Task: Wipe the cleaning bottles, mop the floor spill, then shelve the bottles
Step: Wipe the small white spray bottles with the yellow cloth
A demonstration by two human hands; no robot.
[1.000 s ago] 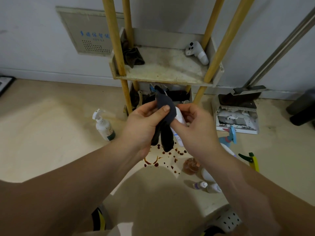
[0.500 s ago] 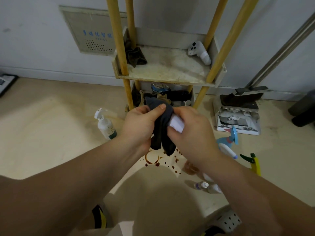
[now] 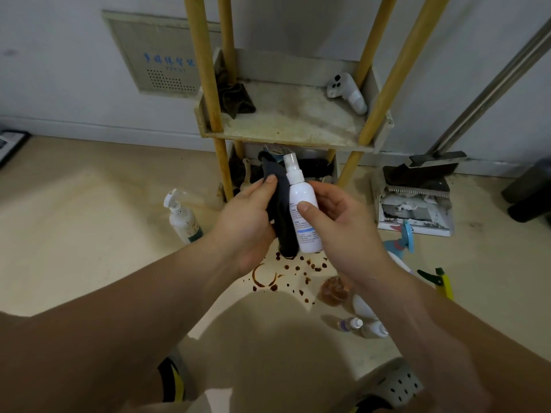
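The white spray bottle is held upright in mid-air by the right hand, the thumb pressed across its label and the fingers curled behind it. A dark cloth is pinched between the thumb and curled fingers of the left hand and lies against the bottle's left side. Both are held above the brown spill on the floor, in front of the shelf unit. Bare floor is seen left of a pump bottle, and small bottles are clustered at the right.
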